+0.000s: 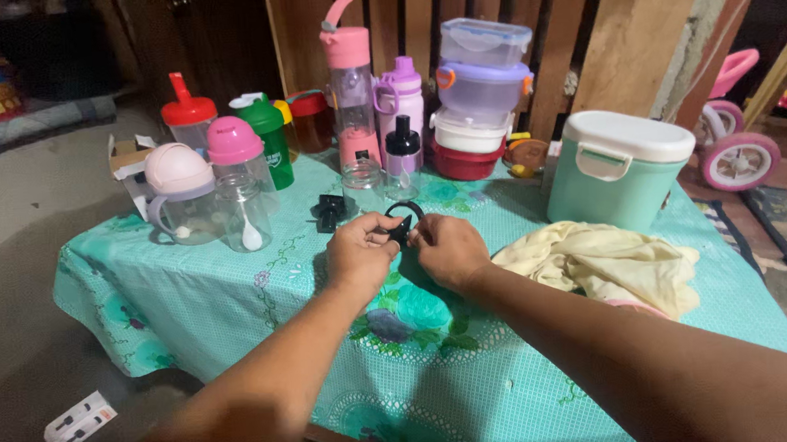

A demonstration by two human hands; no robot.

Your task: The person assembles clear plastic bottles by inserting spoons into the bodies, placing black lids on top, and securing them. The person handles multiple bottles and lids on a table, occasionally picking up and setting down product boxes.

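Note:
My left hand (359,248) and my right hand (451,247) meet over the middle of a table with a teal floral cloth (198,297). Together they grip a small black ring-shaped part (402,219) with a loop standing up between the fingers. Another small black part (327,212) lies on the cloth just left of my left hand. A small clear jar (363,185) and a bottle with a black cap (402,159) stand right behind my hands.
Behind stand a tall pink blender bottle (349,87), a lilac flask (401,93), stacked lidded food boxes (481,88), and several cups and bottles at left (218,182). A mint lidded container (616,169) and a yellow cloth (607,262) are at right. A pink tricycle (737,150) stands beyond.

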